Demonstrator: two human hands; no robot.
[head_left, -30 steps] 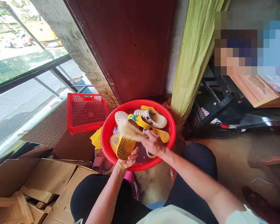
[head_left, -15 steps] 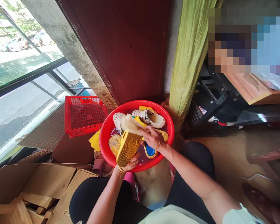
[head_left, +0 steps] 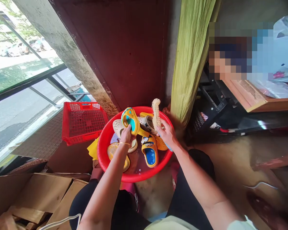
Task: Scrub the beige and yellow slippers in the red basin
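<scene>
My left hand (head_left: pixel 126 135) grips a yellow slipper with a turquoise inside (head_left: pixel 131 120), held over the left part of a red basin (head_left: pixel 105 159). My right hand (head_left: pixel 167 134) is closed on the lower end of a pale bristle brush (head_left: pixel 156 110), which points up above the basin's right side. In the basin's water lie a yellow slipper with a blue inside (head_left: pixel 150 155), beige clogs (head_left: pixel 117 127) and several other yellow slippers. The brush and the held slipper are apart.
A red plastic crate (head_left: pixel 83 123) is left of the basin. Cardboard boxes (head_left: pixel 48 191) stand at the lower left. A green-yellow curtain (head_left: pixel 188 64) hangs behind. At the right is a wooden table (head_left: pixel 254 99) with plastic bags.
The slipper in my left hand has turned from sole showing to its upper and inside showing, and has moved up. My right hand has swung the brush away from it, to the right and upright.
</scene>
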